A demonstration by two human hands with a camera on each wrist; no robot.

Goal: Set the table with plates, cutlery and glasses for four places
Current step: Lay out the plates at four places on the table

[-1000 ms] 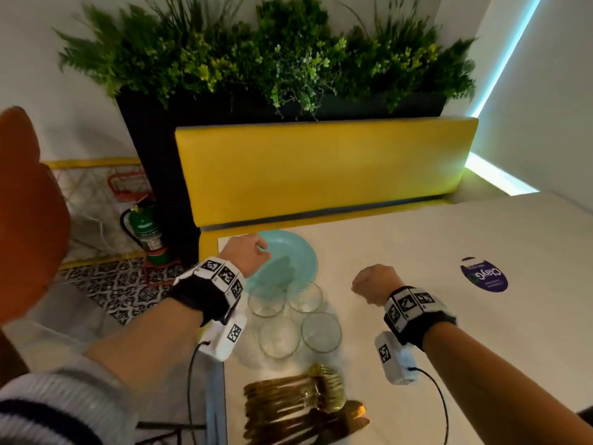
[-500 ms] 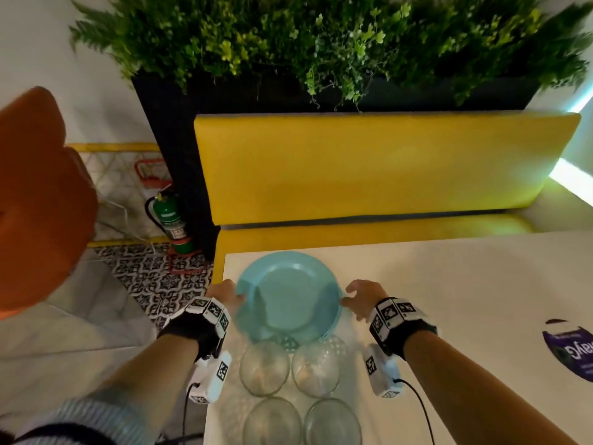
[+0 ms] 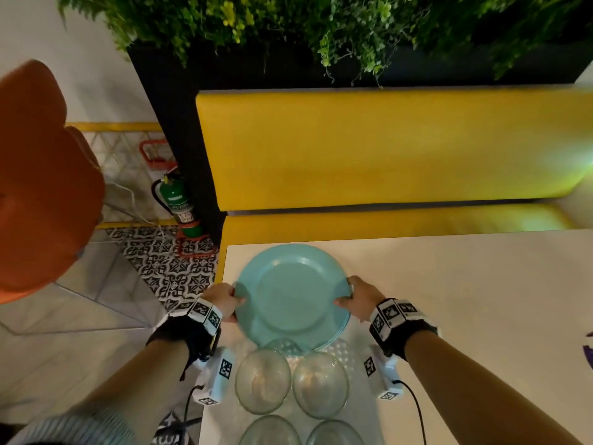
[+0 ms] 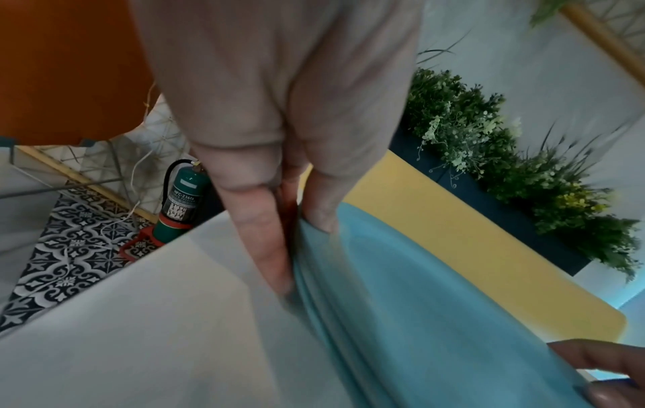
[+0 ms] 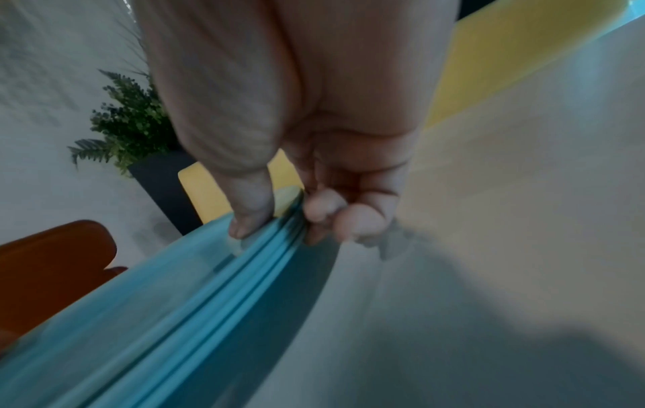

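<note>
A: From the head view, our left hand and right hand grip the stack of teal plates at opposite rims, near the counter's far left corner.

B: Glasses are cut off below.

A: On the left wrist view, the extinguisher reads "HFC-236fa".

B: The right wrist view is blurred; we see thumb over, fingers under.

- The left hand is curled, thumb on top, at the left rim of the plate stack.
- The right hand is curled likewise at the right rim.
- Both forearms are extended forward.
</note>
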